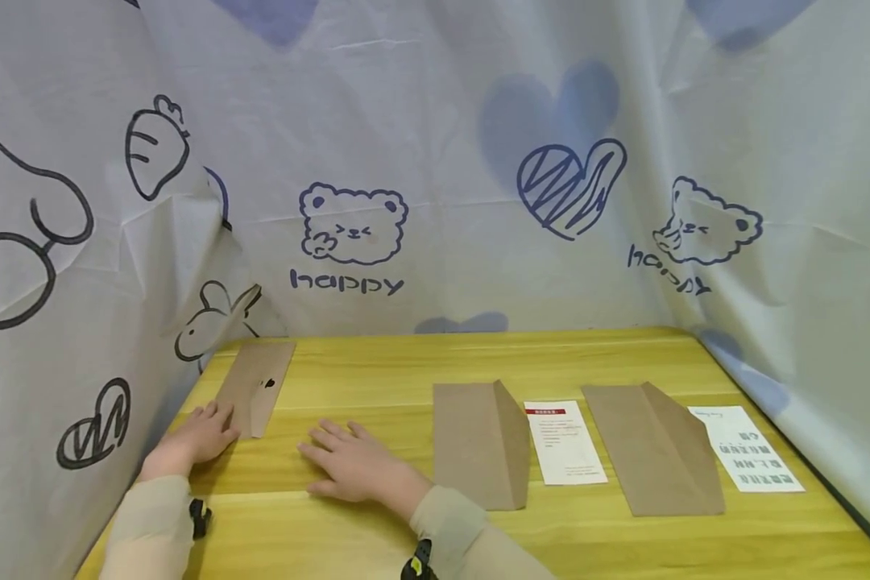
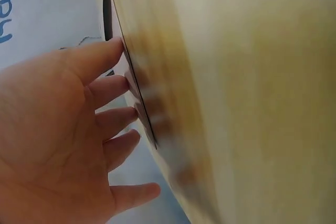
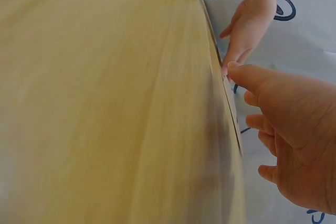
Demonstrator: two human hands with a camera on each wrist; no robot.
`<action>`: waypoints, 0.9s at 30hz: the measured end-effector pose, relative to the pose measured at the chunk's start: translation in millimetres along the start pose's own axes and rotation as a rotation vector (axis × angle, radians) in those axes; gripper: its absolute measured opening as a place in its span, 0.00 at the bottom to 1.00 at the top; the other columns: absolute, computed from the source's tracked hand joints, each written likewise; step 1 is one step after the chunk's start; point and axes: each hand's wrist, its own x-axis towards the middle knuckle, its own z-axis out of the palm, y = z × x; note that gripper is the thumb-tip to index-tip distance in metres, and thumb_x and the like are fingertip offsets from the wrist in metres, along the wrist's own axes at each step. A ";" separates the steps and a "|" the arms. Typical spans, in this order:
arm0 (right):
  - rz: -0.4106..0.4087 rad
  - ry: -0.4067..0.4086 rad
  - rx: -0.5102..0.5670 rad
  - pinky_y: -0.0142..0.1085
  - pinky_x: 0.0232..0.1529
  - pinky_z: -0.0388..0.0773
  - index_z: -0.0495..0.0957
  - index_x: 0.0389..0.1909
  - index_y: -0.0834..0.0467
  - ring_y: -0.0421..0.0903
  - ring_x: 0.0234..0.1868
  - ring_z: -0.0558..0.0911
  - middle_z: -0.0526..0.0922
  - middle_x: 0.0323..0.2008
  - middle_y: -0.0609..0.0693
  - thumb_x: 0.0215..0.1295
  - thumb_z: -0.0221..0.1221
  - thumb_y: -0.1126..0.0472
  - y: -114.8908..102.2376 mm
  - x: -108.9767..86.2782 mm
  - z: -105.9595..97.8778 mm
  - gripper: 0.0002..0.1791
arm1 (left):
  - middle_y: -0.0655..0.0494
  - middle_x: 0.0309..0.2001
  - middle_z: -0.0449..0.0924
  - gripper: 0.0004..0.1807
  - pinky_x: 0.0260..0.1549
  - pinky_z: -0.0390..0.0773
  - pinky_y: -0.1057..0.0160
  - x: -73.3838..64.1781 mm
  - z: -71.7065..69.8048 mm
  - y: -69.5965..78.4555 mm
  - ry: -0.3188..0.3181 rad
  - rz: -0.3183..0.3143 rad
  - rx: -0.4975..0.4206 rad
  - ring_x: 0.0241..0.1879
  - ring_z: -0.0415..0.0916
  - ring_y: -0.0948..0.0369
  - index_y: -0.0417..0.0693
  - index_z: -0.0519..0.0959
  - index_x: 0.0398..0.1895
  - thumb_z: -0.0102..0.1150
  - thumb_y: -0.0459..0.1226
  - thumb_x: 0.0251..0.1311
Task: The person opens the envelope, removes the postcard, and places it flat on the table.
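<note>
At the far left of the table lies a flat brown envelope (image 1: 261, 370) with a small dark mark on it. My left hand (image 1: 199, 439) rests its fingertips on the near end of this envelope. In the left wrist view, the fingers of the left hand (image 2: 63, 124) are loosely spread and touch the envelope, which is seen nearly edge-on. To the right of that envelope, my right hand (image 1: 358, 467) is held low over the table, palm down, with its fingers extended and nothing held. The right wrist view shows the right hand (image 3: 299, 124) with relaxed fingers, apart from the envelope.
Right of the hands lie a brown envelope (image 1: 467, 447) with its flap unfolded, a white card (image 1: 565, 447) with a red band, another unfolded envelope (image 1: 645, 451) and a second printed card (image 1: 747, 439). Patterned white cloth (image 1: 464, 266) surrounds the yellow wooden table (image 1: 362, 354).
</note>
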 end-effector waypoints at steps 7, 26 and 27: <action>-0.001 -0.026 0.013 0.48 0.75 0.54 0.48 0.76 0.38 0.41 0.79 0.47 0.51 0.77 0.41 0.71 0.39 0.32 -6.1 13.2 -1.0 0.36 | 0.17 0.66 0.52 0.33 0.63 0.56 0.30 1.0 4.0 1.6 0.065 0.078 0.058 0.65 0.48 0.22 0.24 0.59 0.67 0.50 0.42 0.69; 0.029 -0.084 0.020 0.43 0.75 0.56 0.50 0.76 0.37 0.37 0.78 0.49 0.51 0.76 0.37 0.71 0.38 0.31 -23.9 29.3 8.2 0.36 | 0.28 0.64 0.66 0.33 0.48 0.68 0.27 -21.7 20.8 25.7 0.121 0.137 0.088 0.65 0.58 0.28 0.40 0.69 0.58 0.57 0.57 0.63; 0.029 -0.081 0.022 0.43 0.74 0.56 0.51 0.76 0.38 0.37 0.78 0.50 0.52 0.76 0.37 0.71 0.38 0.31 -24.1 29.7 8.7 0.35 | 0.28 0.64 0.66 0.33 0.48 0.67 0.26 -22.5 21.6 25.9 0.121 0.133 0.089 0.65 0.59 0.28 0.41 0.69 0.58 0.56 0.58 0.62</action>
